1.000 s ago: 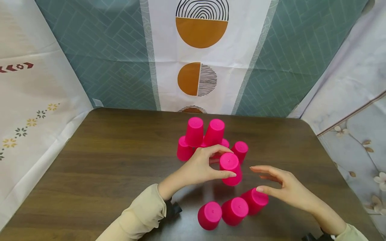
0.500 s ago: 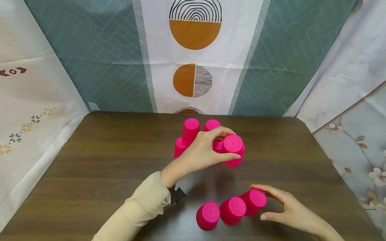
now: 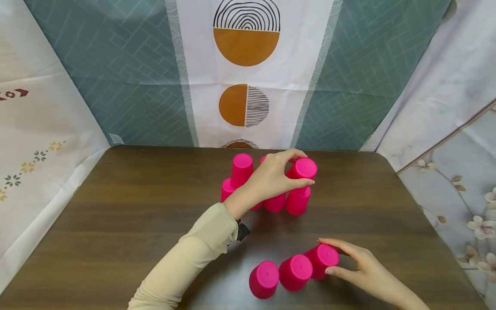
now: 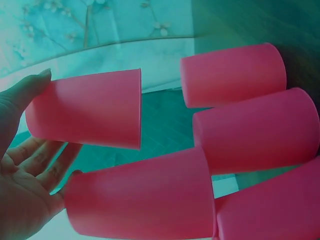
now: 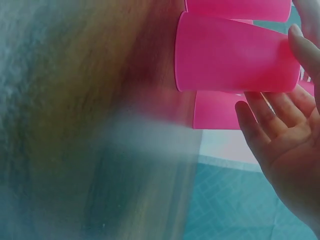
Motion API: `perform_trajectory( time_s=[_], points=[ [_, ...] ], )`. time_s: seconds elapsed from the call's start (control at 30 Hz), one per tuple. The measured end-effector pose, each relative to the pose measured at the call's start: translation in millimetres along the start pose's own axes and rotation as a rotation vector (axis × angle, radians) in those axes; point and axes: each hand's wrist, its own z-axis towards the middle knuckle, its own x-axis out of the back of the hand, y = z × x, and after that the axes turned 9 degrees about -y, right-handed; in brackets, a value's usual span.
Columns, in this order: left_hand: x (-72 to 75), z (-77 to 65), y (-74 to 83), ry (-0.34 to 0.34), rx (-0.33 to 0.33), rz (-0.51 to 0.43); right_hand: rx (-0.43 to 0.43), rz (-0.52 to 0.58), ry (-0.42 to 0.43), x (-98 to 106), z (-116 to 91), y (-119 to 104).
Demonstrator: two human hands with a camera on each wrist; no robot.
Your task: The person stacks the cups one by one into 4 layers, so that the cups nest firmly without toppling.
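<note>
My left hand grips an upside-down pink cup between thumb and fingers, over the right end of the back row. The left wrist view shows a gap between this held cup and the row cups. Beside it an upper cup stands on the row, and another upper cup is further left. My forearm and hand hide part of this stack. Lower down, my right hand holds the rightmost cup of a front row, thumb on one side and fingers on the other.
Two more upside-down pink cups, a middle cup and a left cup, stand on the brown wooden table in the front row. Patterned cloth hangs behind the table's back edge and along both sides.
My left hand has carried its cup away from me, up over the back row's right end. My right hand has lowered to the rightmost front cup and closed its thumb and fingers on it.
</note>
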Motion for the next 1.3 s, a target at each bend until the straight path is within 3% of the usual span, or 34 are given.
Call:
perform_trajectory(
  time_s=[0.17, 0.4, 0.53, 0.73, 0.93, 1.07, 1.3],
  points=[
    [-5.4, 7.1, -2.9, -0.046, 0.024, 0.020, 0.012, -0.019, 0.025, -3.4, -1.5, 3.1],
    [-8.7, 15.8, 0.4, -0.105, -0.003, 0.207, -0.017, -0.078, 0.047, -3.3, -2.7, 4.9],
    [-8.8, 19.2, 0.0, -0.110, -0.001, 0.256, -0.019, -0.079, 0.040, -1.6, -0.7, 1.8],
    [-8.4, 21.3, -2.8, -0.126, 0.026, 0.350, 0.008, -0.067, 0.069, -3.2, 2.4, -0.3],
    [-8.6, 23.6, -3.4, -0.140, 0.044, 0.439, -0.064, -0.057, 0.053, -4.0, 0.9, 0.5],
    [-7.5, 25.6, -1.1, -0.165, 0.077, 0.497, -0.050, -0.061, 0.052, -4.1, 0.6, 0.6],
    [-2.2, 26.7, -0.6, -0.181, 0.121, 0.521, -0.066, -0.063, 0.041, -2.8, 0.5, -1.6]
  ],
)
